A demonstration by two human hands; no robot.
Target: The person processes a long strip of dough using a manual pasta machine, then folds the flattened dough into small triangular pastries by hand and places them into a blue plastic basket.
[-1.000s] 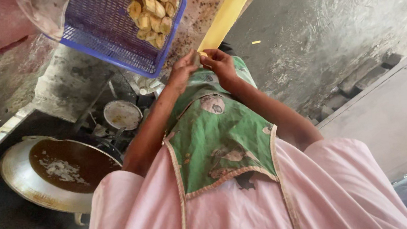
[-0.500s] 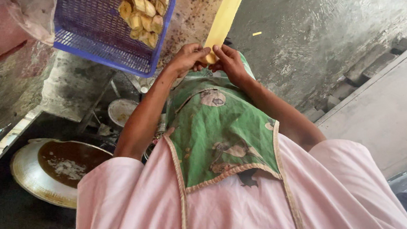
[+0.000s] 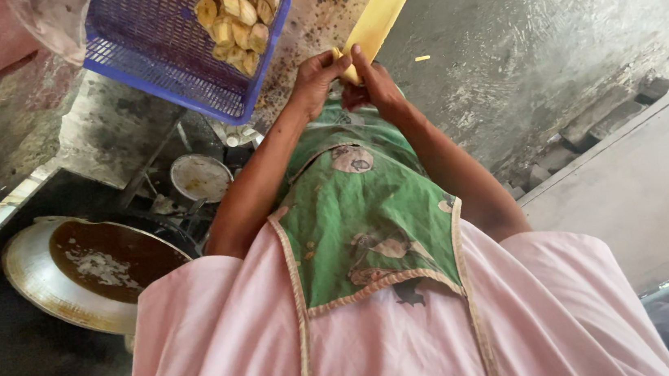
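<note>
My left hand (image 3: 312,78) and my right hand (image 3: 374,84) meet in front of my green apron (image 3: 369,209). Both pinch the near end of a long flat yellow strip (image 3: 385,5) that runs up and away to the frame's top edge. The fingers of both hands are closed around that end, and what lies between them is hidden. Just left of my left hand stands a blue plastic basket (image 3: 150,58) holding several yellow peeled pieces (image 3: 234,14).
A wide metal pan of dark oil (image 3: 92,264) sits low on the left, with a small round metal bowl (image 3: 200,176) beyond it. A small yellow scrap (image 3: 422,58) lies on the grey concrete floor (image 3: 549,36). A grey slab (image 3: 645,183) lies on the right.
My hands have stayed together on the strip's end and shifted slightly up in view. The view has drifted, so the basket sits higher and the pan lower left.
</note>
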